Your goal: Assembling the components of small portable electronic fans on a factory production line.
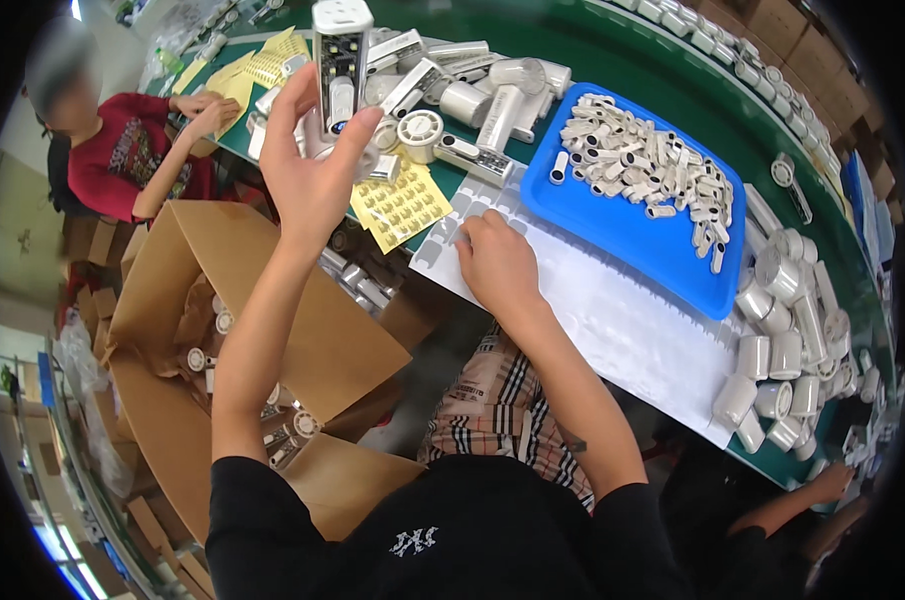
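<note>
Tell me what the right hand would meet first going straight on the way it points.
Probably the long white casing lying ahead of the right hand, near the far edge of the white sheet, though depth is unclear.

A long workbench with a smooth green top (pixel 563 45) curves across the wide view. Beyond its far right side, brown cardboard cartons (pixel 788 40) stand stacked. Toward the left rim is a flat yellowish-grey surface (pixel 18 215), wall or floor unclear. Bright bluish-white light (pixel 71 562) glows at lower left, its source blurred.
</note>
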`<action>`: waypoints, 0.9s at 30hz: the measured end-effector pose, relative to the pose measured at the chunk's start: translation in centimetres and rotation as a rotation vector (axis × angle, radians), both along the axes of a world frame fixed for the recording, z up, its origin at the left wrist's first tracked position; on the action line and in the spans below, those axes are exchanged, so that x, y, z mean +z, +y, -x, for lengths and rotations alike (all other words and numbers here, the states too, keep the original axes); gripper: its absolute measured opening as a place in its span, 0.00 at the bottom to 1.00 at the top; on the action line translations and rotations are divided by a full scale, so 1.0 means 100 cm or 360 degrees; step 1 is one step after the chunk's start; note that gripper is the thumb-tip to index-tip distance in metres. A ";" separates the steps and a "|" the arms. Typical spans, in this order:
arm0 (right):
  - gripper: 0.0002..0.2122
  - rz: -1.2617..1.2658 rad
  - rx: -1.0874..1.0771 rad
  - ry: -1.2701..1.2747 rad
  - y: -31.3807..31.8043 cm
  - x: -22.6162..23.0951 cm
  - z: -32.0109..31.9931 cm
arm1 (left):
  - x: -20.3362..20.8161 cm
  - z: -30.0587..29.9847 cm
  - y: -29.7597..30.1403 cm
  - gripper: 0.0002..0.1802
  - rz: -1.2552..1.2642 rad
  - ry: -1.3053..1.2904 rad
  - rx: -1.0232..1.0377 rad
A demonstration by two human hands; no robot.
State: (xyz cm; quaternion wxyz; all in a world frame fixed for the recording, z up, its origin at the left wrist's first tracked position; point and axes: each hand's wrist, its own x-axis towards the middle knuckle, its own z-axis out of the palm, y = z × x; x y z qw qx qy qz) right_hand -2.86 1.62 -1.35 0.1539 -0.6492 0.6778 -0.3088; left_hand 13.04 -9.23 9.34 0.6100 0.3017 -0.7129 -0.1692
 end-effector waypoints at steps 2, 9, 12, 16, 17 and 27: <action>0.07 0.0066 -0.0053 -0.0048 -0.003 -0.004 -0.002 | 0.000 -0.002 -0.005 0.32 0.0101 -0.0003 -0.0028; 0.09 0.0239 -0.0119 -0.0053 0.001 -0.007 -0.010 | 0.002 -0.007 0.001 0.22 -0.0312 0.0253 -0.0274; 0.08 0.0168 -0.0067 0.0046 -0.002 -0.015 -0.007 | -0.004 0.002 0.002 0.23 -0.0354 0.0076 -0.0182; 0.03 0.0280 -0.0132 -0.0060 -0.001 -0.012 -0.007 | -0.014 0.007 0.006 0.25 -0.0361 -0.0056 -0.0191; 0.03 0.0301 -0.0115 -0.0264 0.001 -0.012 -0.006 | -0.016 0.005 0.010 0.23 -0.0435 -0.0205 -0.0271; 0.11 0.0576 -0.0068 -0.1924 0.084 0.057 0.053 | -0.027 0.037 0.051 0.21 -0.0151 -0.0986 -0.1040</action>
